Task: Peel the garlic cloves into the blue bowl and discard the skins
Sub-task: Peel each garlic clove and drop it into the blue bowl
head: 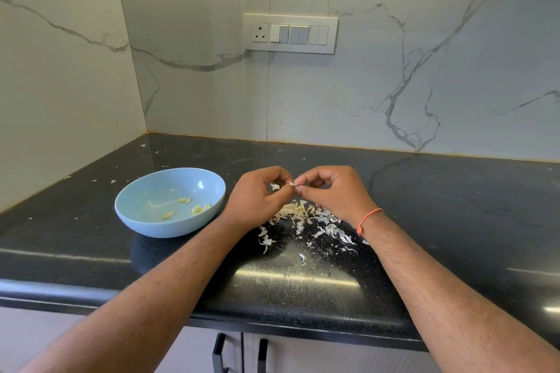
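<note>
- A garlic clove [291, 184] is pinched between the curled fingertips of the left hand [257, 194] and the right hand [331, 191], above the black counter [454, 206]; it is mostly hidden, so how much is peeled cannot be told.
- Skins [306, 216] are scattered beneath the hands.
- Peeled cloves [197, 209] lie in the blue bowl [142, 221], left of the hands.

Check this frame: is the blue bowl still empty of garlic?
No, several pale peeled garlic cloves already lie inside the blue bowl, which sits on the black counter.
</note>
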`<state>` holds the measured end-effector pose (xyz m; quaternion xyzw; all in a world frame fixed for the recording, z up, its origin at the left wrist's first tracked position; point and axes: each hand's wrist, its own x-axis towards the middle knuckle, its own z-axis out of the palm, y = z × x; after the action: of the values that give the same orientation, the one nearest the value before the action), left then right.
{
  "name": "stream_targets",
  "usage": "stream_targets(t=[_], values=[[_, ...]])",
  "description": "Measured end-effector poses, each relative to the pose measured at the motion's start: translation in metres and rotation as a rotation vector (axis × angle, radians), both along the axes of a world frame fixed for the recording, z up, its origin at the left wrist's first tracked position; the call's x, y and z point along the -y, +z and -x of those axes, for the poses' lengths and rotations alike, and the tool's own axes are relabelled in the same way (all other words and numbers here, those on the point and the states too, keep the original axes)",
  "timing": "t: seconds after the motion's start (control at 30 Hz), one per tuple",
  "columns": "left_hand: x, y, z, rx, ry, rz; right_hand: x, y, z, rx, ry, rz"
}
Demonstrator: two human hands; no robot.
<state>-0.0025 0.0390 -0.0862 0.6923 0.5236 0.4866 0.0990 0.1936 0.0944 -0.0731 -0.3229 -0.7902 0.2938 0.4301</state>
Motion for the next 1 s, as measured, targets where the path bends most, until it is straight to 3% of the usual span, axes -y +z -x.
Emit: stream_targets(t=[0.17, 0.37, 0.7, 1.0], values=[[-0.001, -0.001, 0.0, 0.01, -0.027, 0.011, 0.0, 0.002, 0.0, -0.023, -0.027, -0.047], [-0.002, -0.003, 0.0, 0.17, -0.039, 0.029, -0.001, 0.001, 0.0, -0.062, -0.011, 0.014], [0.003, 0.004, -0.001, 0.24, -0.063, 0.114, -0.002, 0.002, 0.0, -0.077, -0.024, 0.093], [0.007, 0.011, -0.004, 0.511, -0.251, 0.338, -0.001, 0.003, -0.003, -0.184, 0.154, 0.357]])
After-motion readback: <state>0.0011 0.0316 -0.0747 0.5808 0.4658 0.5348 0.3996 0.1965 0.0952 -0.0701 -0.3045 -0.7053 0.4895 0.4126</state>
